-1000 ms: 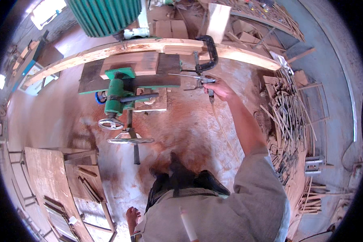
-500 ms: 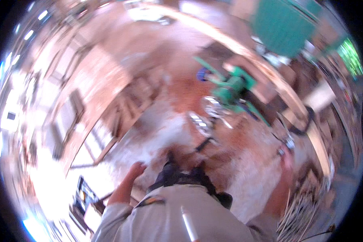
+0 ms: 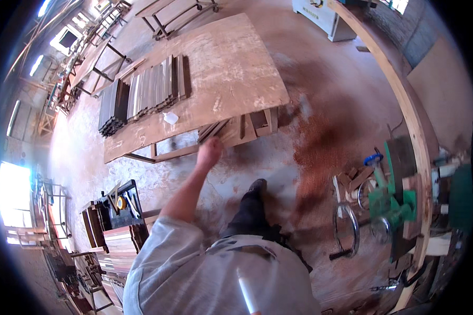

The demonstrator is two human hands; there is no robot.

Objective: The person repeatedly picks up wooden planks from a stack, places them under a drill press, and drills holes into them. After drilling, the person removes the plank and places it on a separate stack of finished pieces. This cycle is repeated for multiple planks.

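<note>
My left hand (image 3: 210,151) is held out ahead with its fingers curled closed, and nothing shows in it. In the picture it overlaps the near edge of a large brown wooden table (image 3: 231,63); I cannot tell that it touches. On that table lie stacked wooden strips, a pale group (image 3: 152,86) beside a dark bundle (image 3: 113,107). A small whitish thing (image 3: 170,118) lies near the table's front edge. My right hand is out of view. A white pen-shaped thing (image 3: 247,291) stands before my shirt.
To the right is a green machine (image 3: 386,205) with metal handwheels (image 3: 347,231), beside a long wooden beam (image 3: 399,89). A black tray (image 3: 123,205) with a yellow roll stands at the left by stacked boards (image 3: 121,241). A grey machine (image 3: 326,21) stands at the back.
My view has swung left, so the table now sits ahead and the green machine has shifted to the right. My left arm has reached forward; my right hand has left the view.
</note>
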